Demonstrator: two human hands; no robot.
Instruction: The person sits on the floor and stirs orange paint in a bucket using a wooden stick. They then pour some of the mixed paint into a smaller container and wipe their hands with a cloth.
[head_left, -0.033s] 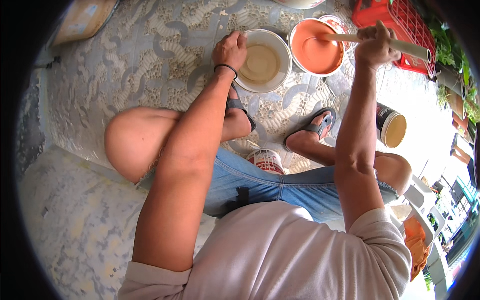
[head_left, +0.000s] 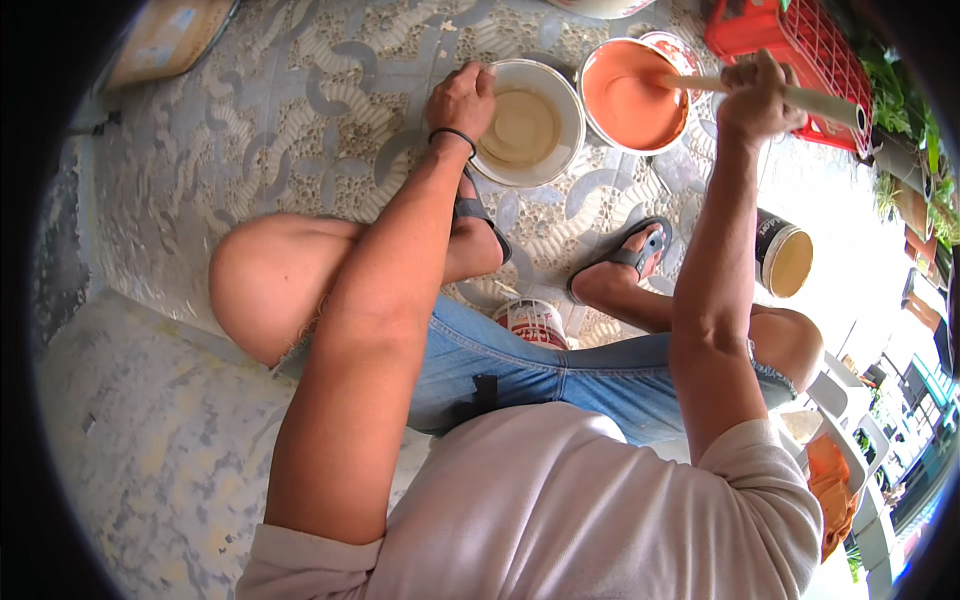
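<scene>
My left hand [head_left: 461, 103] grips the left rim of a white bucket [head_left: 574, 147] with beige liquid [head_left: 522, 128] in it. Beside it on the right stands a second bucket [head_left: 634, 148], holding smooth orange paint [head_left: 625, 100]. My right hand [head_left: 760, 98] is closed around a pale stick [head_left: 825, 104], thicker toward its right end, which looks hollow. The stick slants down to the left, and its far end dips into the orange paint near the right wall. Most of my right fingers' inner side is hidden.
A red plastic crate [head_left: 800, 50] stands right of the orange bucket, with green plants [head_left: 905, 100] beyond. A dark tin [head_left: 783, 255] lies near my right knee. Between my feet is a small red and white can [head_left: 532, 322]. Patterned tiles [head_left: 330, 130] cover the floor.
The stick's dipped end has shifted right within the orange paint, and my right hand has moved slightly right with it. My left hand has stayed on the white bucket's rim.
</scene>
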